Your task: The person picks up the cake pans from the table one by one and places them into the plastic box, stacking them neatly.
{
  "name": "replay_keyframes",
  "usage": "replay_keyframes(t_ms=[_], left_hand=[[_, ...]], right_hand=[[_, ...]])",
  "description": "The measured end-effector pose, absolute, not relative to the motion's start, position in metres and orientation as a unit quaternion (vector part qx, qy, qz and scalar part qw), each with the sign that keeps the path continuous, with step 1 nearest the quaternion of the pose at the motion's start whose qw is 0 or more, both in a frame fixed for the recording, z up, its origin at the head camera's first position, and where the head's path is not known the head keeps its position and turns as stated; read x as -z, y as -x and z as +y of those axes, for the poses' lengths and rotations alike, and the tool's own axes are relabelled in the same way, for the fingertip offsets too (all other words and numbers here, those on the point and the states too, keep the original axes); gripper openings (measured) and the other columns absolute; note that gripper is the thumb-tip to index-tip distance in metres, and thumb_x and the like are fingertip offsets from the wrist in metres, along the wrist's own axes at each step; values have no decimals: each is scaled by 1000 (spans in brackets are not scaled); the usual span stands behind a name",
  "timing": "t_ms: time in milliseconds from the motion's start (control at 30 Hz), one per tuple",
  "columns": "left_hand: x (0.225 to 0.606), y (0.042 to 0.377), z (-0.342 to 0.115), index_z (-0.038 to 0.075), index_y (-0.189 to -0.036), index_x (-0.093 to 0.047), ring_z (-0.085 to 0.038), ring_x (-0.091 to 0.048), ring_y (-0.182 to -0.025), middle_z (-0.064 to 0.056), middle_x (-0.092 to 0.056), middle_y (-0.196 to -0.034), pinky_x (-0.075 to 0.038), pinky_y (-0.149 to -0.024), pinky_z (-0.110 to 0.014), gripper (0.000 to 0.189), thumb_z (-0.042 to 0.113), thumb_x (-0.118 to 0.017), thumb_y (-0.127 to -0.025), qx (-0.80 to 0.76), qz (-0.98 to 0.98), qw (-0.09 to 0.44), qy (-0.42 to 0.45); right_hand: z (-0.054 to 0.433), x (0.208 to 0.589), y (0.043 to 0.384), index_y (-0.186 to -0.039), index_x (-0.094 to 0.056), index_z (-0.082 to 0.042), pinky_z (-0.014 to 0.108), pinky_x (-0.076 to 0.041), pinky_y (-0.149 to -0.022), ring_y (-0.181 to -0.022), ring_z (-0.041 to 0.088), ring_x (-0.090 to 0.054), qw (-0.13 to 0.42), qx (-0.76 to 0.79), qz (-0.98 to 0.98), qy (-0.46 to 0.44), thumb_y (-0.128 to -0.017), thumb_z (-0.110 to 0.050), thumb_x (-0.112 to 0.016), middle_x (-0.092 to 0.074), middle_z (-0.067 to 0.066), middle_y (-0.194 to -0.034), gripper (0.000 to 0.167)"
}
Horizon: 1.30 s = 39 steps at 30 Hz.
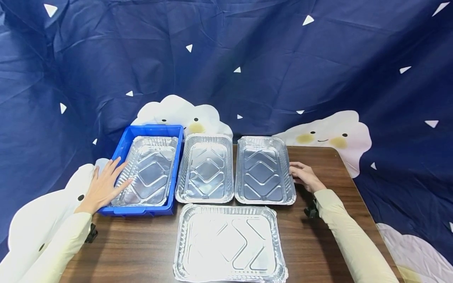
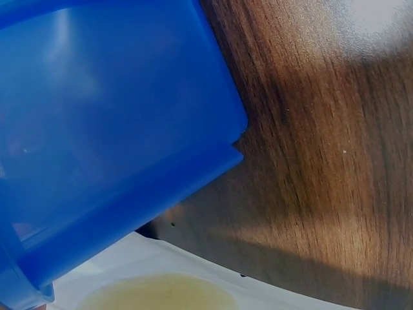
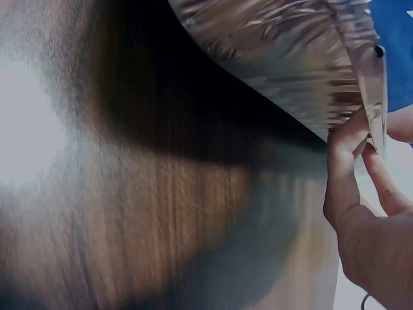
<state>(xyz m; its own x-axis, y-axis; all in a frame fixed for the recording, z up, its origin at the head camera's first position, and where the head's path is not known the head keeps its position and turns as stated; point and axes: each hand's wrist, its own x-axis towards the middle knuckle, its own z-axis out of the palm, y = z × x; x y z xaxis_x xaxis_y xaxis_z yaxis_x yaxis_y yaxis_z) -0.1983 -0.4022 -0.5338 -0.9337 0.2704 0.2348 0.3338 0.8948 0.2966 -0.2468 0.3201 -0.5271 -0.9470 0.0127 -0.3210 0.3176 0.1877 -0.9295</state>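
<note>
My left hand point(image 1: 102, 186) rests on the left rim of a blue plastic bin point(image 1: 172, 184), fingers spread and reaching over an aluminium foil tray point(image 1: 152, 173) that lies inside it. In the left wrist view only the outer wall of the bin point(image 2: 122, 90) shows, and the hand is hidden. At the right, my right hand point(image 1: 306, 176) pinches the right rim of another foil tray point(image 1: 262, 171). The right wrist view has the fingers of that hand point(image 3: 371, 213) curled at the edge of the foil tray point(image 3: 271, 58), whose ridged side stands over the wood.
Between the bin and the right tray stands a third foil tray point(image 1: 207, 169). One more foil tray point(image 1: 230, 243) lies crosswise in front, bright with glare. All are on a brown wooden table point(image 1: 131, 247), with a navy cloud-patterned cloth point(image 1: 226, 59) hanging behind.
</note>
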Motion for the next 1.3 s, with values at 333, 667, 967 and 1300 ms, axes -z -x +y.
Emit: replay_keyframes(t_ms=[333,667,967,1300], left_hand=[[535,198,-403,8,-162,-39,-51,-22,-154,-26,-28,-169,6,-121,-74,76,46,-63,-102,166,-969,97,159],[535,198,-403,7,-162,-39,-52,-21,-155,-26,-27,-170,7,-121,-73,76,47,-63,-102,164,-970,93,156],[535,198,-404,7,-162,-39,-51,-20,-156,-26,-26,-170,8,-121,-73,76,48,-62,-102,164,-970,90,154],[536,200,-404,7,-161,-41,-52,-23,-154,-25,-28,-169,7,-121,-74,75,49,-61,-102,163,-968,101,161]], right_hand=[[332,518,242,-147,-41,12,18,-57,-66,-74,-1,-61,120,628,762,-109,-94,-4,-56,-68,-11,-84,58],[335,494,232,-149,-39,15,18,-58,-70,-77,-3,-62,142,616,769,-97,-93,-4,-56,-67,-12,-85,62],[324,473,227,-149,-37,17,21,-60,-76,-84,1,-67,156,632,757,-54,-100,-4,-56,-72,-7,-93,57],[308,451,222,-149,-36,14,22,-60,-78,-84,1,-67,164,628,760,-37,-105,-9,-56,-70,-8,-92,54]])
